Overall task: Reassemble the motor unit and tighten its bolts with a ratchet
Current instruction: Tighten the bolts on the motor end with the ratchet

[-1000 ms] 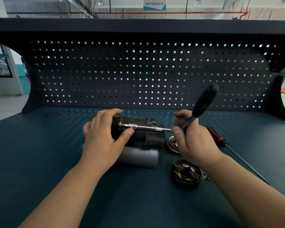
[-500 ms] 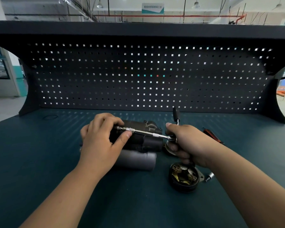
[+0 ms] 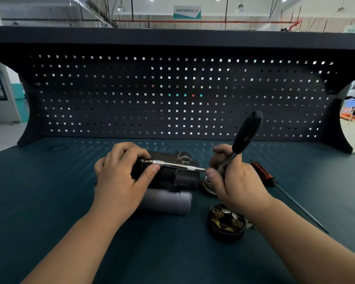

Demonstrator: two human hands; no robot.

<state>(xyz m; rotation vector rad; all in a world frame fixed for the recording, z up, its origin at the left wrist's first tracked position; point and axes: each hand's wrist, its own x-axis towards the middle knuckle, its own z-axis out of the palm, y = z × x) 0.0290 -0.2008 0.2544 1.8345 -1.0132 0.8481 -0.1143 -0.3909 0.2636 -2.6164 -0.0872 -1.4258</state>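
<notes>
Left grip (image 3: 119, 179) grasping motor (image 3: 172, 176) on bench (image 3: 49, 201), thumb against extension (image 3: 176, 165); right grip (image 3: 238, 181) clenched round ratchet (image 3: 246, 132), handle tilted up.

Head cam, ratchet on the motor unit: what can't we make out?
Head view:
- The bolt and the socket end of the extension bar: behind fingers of the left hand; seating unknown.
- Head of the ratchet: wrapped by the right hand.
- Most of the round metal part: under the right hand.
- Text on the overhead sign: too small.
</notes>
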